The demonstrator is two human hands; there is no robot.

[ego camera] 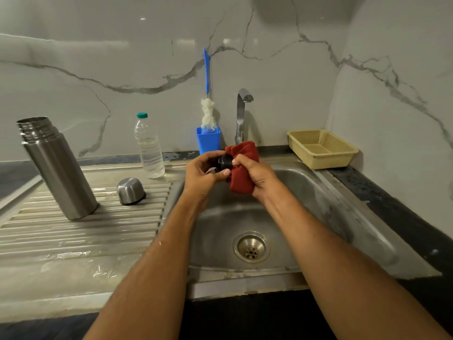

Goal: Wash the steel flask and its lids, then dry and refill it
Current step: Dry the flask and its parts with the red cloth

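Holding a black stopper [225, 161] over the sink [318, 192], the left hand [203, 175] curls its fingers round it. Right hand [255, 177] grips a bunched red cloth [242, 165], pressed against the stopper. Steel flask [57, 168] stands open-mouthed on the ribbed, wet draining board [73, 231] at left. Steel cup lid [130, 191] sits upside down just beside it. Water bottle [149, 148] with green cap stands behind. Bottle brush [207, 104] upright in blue holder [208, 141], near the tap [242, 114]. Yellow basket [323, 150] on the worktop [392, 204] at right.
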